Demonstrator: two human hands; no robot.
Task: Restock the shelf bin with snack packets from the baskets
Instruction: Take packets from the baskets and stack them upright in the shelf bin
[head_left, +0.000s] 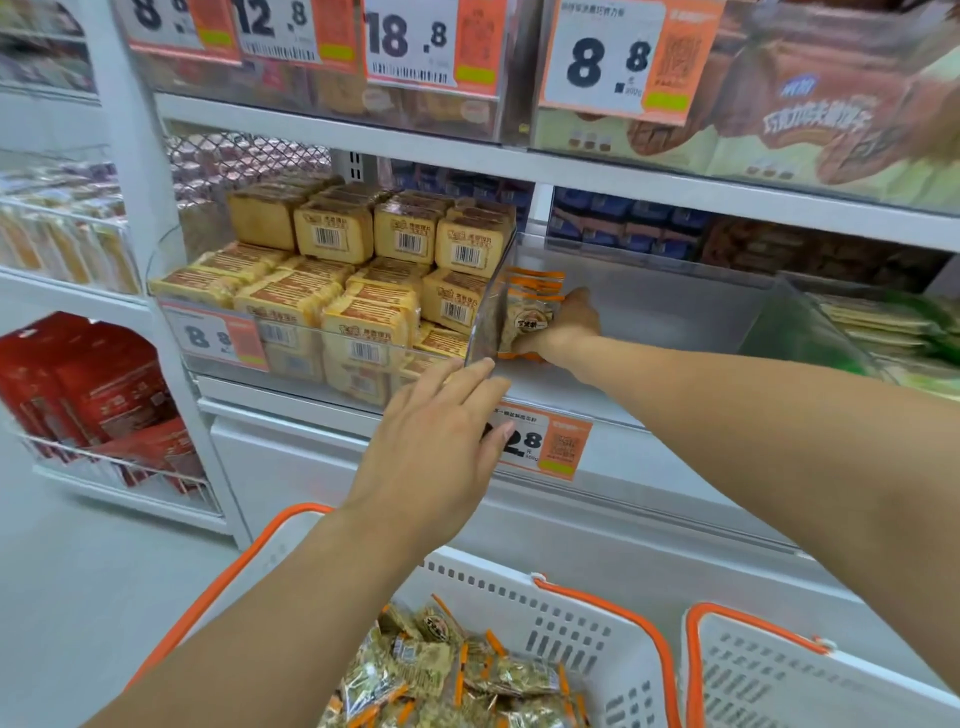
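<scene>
Shelf bin (675, 312): right hand (566, 325) seemingly grips packet (530, 312) (upright).

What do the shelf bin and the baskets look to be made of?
Shelf bin: clear, glossy, rigid plastic, probably acrylic; packets show through its side wall. Baskets: matte white moulded plastic with slotted walls and orange handles. Snack packets: shiny, crinkled film with orange edges, apparently plastic.

The right basket (779, 670) is cut off by the frame's bottom-right corner.
</scene>
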